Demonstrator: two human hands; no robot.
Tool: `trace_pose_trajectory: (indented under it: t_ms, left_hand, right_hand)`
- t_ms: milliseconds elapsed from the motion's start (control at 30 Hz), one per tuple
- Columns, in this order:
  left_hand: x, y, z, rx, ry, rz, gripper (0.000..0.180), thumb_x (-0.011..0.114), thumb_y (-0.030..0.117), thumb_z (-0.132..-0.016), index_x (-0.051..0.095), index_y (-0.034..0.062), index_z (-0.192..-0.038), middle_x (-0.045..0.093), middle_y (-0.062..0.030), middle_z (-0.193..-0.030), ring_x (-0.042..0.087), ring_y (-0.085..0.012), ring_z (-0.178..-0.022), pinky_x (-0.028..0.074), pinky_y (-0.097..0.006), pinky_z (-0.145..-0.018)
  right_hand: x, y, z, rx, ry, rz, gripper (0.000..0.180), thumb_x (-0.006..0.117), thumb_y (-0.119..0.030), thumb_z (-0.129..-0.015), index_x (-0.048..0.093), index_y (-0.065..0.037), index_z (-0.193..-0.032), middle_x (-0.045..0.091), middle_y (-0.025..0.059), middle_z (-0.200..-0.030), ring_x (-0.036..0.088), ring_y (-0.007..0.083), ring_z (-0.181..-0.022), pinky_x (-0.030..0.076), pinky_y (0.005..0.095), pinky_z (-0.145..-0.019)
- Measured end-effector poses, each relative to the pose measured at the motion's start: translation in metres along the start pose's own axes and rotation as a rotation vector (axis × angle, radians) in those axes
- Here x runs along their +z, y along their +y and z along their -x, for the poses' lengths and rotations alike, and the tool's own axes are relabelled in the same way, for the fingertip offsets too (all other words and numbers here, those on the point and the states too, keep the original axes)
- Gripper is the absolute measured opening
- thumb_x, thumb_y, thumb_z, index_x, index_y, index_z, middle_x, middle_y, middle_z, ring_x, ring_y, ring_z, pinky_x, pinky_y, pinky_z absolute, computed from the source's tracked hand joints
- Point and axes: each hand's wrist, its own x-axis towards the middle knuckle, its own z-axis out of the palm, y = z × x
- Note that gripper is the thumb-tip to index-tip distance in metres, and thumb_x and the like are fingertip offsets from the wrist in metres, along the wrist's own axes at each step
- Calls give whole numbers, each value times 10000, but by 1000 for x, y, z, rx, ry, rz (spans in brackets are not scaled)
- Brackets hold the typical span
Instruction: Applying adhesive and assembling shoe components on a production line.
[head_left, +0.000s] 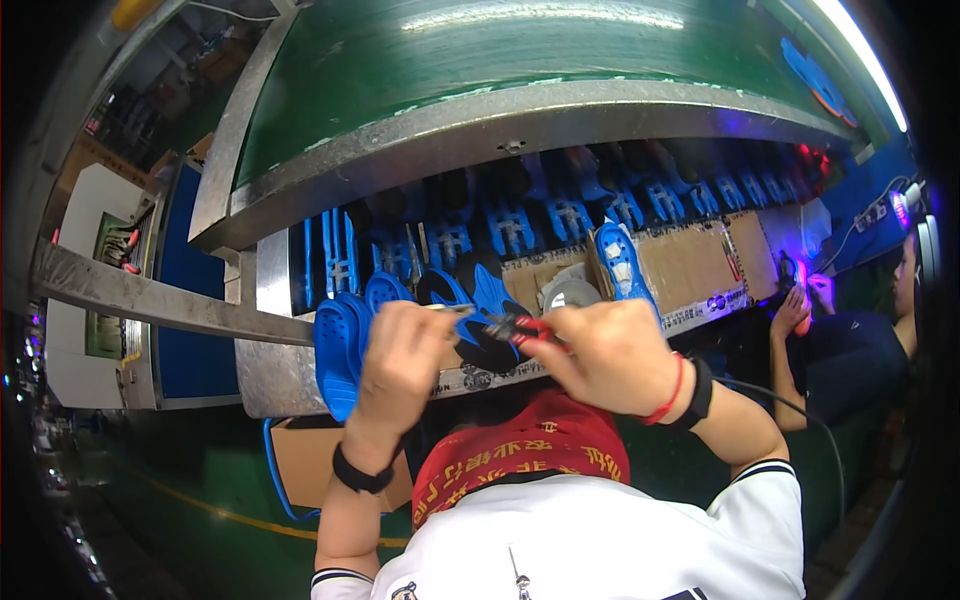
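Note:
My right hand is closed around red-handled pliers, their jaws pointing left toward my other hand. My left hand is pinched on something thin and light-coloured whose kind I cannot make out, close to the plier jaws. Just behind the hands lie blue and black shoe parts, partly covered by the pliers and fingers. Beside my left hand stands a blue clog, with another blue clog behind it. Farther right a blue clog rests on cardboard.
A grey roll sits on the cardboard covering the bench. Behind it runs a row of blue straps or shoe parts under a metal-framed green conveyor. Another person's hand works at the right. A cardboard box stands below the bench.

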Motion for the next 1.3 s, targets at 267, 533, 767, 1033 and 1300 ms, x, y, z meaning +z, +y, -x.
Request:
trace_pose_trajectory:
  t_ms: [267,533,767,1033,1300]
  left_hand:
    - [-15,-9,21,-337,195,244,350,854,17,-607,725,40,-932,648,-63,-877,595,-228,-846,486,-332,-728]
    - [-13,4,22,-321,196,296,368,853,-1,-601,713,26,-941,623,-63,-852,571,-208,-827,464,-315,-728]
    - [-11,11,20,-311,167,288,368,846,-4,-612,717,28,-955,596,-60,-830,556,-199,-792,458,-312,-699]
    - [-6,-4,35,-541,157,472,326,831,9,-663,729,20,-973,656,-66,-892,602,-176,-817,487,-285,-739]
    - [-6,-3,26,-540,104,536,337,829,7,-662,738,24,-986,644,-53,-859,585,-157,-795,478,-267,-726]
  right_hand:
    - [0,8,4,89,39,-270,249,739,-244,-846,673,-5,-825,618,119,-592,609,269,-479,459,339,-458]
    - [3,-7,-9,17,-42,-228,283,690,-266,-874,638,-11,-763,608,128,-565,603,286,-471,433,367,-442]
    - [15,-11,-21,32,-155,-100,328,659,-280,-884,594,-26,-688,578,137,-521,597,304,-459,444,379,-441]
    - [4,-6,-22,-95,33,-56,285,696,-259,-854,575,-45,-710,567,109,-507,602,286,-473,448,368,-446]
    - [4,-2,-35,-301,-186,111,212,655,-194,-823,578,-34,-708,598,104,-560,636,259,-524,476,355,-488]
